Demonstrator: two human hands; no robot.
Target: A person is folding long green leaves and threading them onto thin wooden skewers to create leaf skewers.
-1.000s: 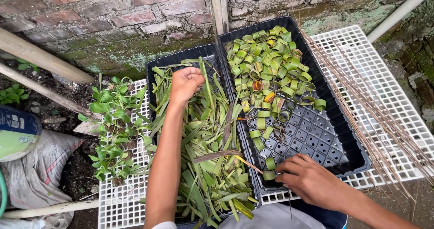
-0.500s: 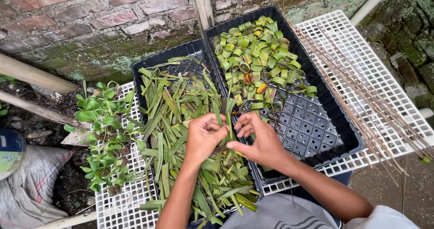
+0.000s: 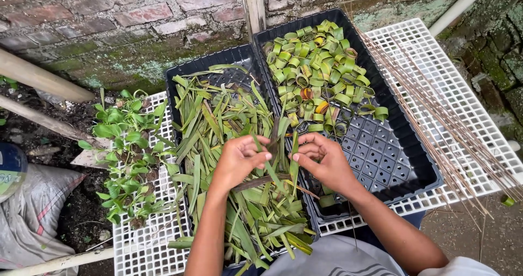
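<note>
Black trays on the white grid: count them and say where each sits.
2. The left tray holds loose leaf strips, under both hands; the right tray holds rolled leaf rings at its far end.

Both hands close together, left (image 3: 239, 159) and right (image 3: 321, 159), fingers curled inward, forearms bare and angled forward.
</note>
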